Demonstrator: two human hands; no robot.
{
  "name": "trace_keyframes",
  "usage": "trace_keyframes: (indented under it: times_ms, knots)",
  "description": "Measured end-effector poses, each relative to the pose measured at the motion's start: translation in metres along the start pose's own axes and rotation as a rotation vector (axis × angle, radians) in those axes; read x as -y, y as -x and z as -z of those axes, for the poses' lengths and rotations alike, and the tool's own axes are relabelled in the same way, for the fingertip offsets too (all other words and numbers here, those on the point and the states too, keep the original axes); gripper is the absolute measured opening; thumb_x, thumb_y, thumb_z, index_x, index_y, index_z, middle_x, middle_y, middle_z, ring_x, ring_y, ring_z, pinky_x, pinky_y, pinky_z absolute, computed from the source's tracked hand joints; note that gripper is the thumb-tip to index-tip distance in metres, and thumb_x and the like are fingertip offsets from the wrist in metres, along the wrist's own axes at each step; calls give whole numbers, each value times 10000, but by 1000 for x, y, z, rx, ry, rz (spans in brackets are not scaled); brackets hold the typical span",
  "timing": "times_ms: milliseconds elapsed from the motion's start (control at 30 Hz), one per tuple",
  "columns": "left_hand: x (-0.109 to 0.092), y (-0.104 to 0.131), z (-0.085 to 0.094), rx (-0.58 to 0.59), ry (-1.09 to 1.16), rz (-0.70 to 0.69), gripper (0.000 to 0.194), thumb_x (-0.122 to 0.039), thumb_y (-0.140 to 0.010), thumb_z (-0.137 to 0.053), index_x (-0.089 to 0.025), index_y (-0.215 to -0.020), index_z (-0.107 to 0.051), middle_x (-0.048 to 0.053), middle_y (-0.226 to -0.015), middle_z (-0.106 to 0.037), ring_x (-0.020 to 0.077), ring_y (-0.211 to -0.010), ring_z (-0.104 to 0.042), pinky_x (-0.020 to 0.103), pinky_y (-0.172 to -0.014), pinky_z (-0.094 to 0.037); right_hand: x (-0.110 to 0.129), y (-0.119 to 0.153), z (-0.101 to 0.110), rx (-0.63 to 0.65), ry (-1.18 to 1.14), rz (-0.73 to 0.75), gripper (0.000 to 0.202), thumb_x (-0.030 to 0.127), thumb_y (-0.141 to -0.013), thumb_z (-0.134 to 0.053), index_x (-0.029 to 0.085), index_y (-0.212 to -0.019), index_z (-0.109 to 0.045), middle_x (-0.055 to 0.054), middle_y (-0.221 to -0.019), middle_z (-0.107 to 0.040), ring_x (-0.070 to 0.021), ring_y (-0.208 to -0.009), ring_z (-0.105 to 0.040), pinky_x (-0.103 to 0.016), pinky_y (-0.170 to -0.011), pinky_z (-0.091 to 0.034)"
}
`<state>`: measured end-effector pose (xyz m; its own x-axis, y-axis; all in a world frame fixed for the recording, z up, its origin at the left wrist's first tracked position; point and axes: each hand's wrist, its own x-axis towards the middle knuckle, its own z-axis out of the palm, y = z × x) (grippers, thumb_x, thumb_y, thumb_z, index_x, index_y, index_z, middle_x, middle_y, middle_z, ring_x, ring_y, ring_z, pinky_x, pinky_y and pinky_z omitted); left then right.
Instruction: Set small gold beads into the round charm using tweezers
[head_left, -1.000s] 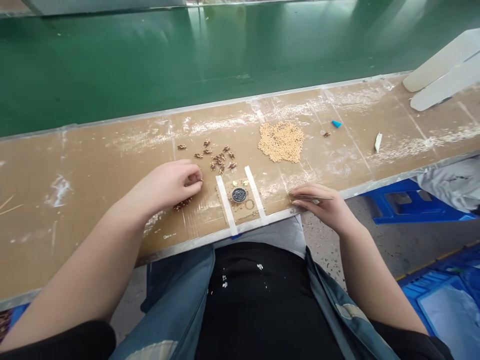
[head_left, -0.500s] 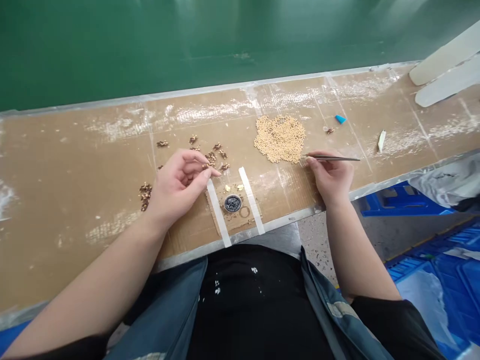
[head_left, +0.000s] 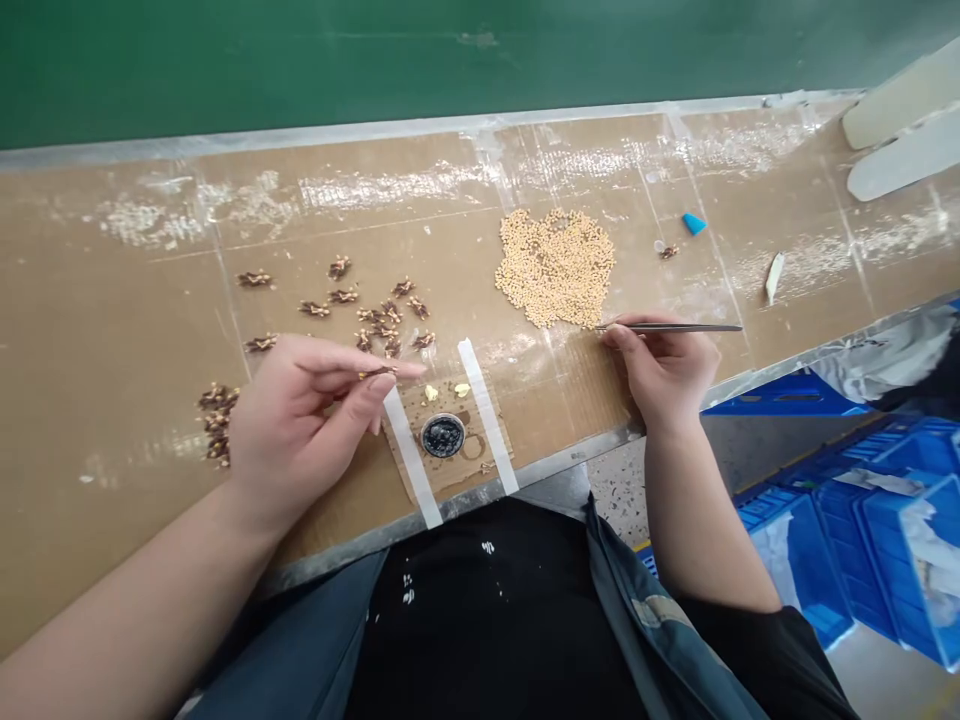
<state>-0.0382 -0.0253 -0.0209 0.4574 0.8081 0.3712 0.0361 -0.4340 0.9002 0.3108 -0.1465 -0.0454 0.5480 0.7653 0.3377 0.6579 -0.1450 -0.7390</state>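
Observation:
My left hand [head_left: 307, 425] pinches a small dark brown piece [head_left: 381, 371] between thumb and forefinger, left of a small round cup of dark paste [head_left: 442, 436]. Thin dark tweezers [head_left: 675, 328] are in my right hand [head_left: 664, 365], their tip at the lower right edge of a patch of small tan beads [head_left: 556, 268]. Several brown-and-tan clusters [head_left: 390, 312] lie beyond my left hand, and a denser heap of them [head_left: 217, 425] is beside its wrist. The cup stands on a cardboard piece between two white tape strips [head_left: 487, 415].
At the back right lie a blue cone-shaped cap [head_left: 694, 223], a single cluster [head_left: 669, 252] and a whitish strip [head_left: 774, 277]. Two pale flat bars [head_left: 904, 160] reach in from the right. Blue crates [head_left: 832, 540] stand below the table at right.
The view has shifted, bringing the table items nearer. My left hand sits further left and lower in view, uncovering more clusters. The tweezers remain by the bead patch.

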Motion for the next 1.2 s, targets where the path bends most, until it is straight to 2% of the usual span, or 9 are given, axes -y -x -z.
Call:
trace_keyframes:
  times_ms: [167,300,400,600,767,900,1000,1100,1200]
  knots:
    - [3,-4,4,-31,-149,-164,296,-46,-793,-880,-226,-1025,-841,-14,-752,-796,96,-565,-684,190,-479,-537,-2,-3,-1,-2,-14,-16,107,363,-918,-864,258,-929,-844,-26,-852,-857,-208,-724,-820,-342,-671,-695]
    - [7,-8,4,-44,-117,-175,379,8,-738,-874,-228,-1034,-847,-12,-799,-813,107,-617,-720,189,-526,-590,8,-1,-2,4,-2,11,91,351,-919,-869,263,-924,-849,-20,-861,-862,-210,-723,-821,-346,-667,-702]
    - [7,-9,4,-39,-66,-198,426,44,-715,-865,-213,-1055,-852,5,-835,-832,115,-653,-753,184,-553,-616,16,3,-2,29,42,97,80,351,-939,-854,273,-927,-847,-28,-913,-873,-230,-800,-840,-382,-738,-725]
    - [4,-7,5,-17,-71,-191,482,52,-729,-877,-221,-1126,-863,12,-901,-855,123,-709,-789,185,-572,-637,20,2,-2,60,80,235,41,321,-952,-842,295,-919,-837,-26,-898,-870,-242,-829,-847,-408,-788,-730]
    - [2,-5,6,-17,-74,-163,433,45,-755,-874,-206,-1107,-853,0,-905,-849,112,-734,-795,177,-611,-652,19,2,-3,67,123,175,48,319,-947,-836,283,-915,-833,-22,-897,-864,-224,-806,-834,-372,-746,-716]
    - [0,-4,8,-17,-78,-115,435,27,-763,-884,-226,-1115,-851,-6,-929,-853,114,-741,-794,188,-615,-659,17,4,0,10,163,132,117,375,-947,-827,269,-896,-822,-27,-877,-855,-215,-765,-815,-353,-689,-692]
    - [0,-4,8,-25,-82,-84,437,7,-748,-889,-255,-1096,-862,-8,-903,-853,127,-702,-782,204,-576,-651,17,4,1,-5,167,126,118,390,-953,-823,283,-905,-827,-26,-888,-860,-234,-797,-827,-397,-750,-708]
    - [0,-4,6,-50,-67,-63,441,19,-705,-878,-257,-1049,-870,-4,-874,-851,126,-675,-772,190,-551,-629,20,2,0,41,152,146,87,395,-942,-840,315,-906,-832,-19,-890,-866,-263,-844,-840,-453,-823,-724]
    - [-1,-5,4,-58,-54,-48,448,32,-685,-875,-250,-1033,-870,-1,-878,-852,125,-680,-774,181,-548,-622,22,-1,-1,61,163,143,92,392,-947,-832,318,-892,-829,-17,-879,-868,-260,-825,-839,-441,-791,-727]
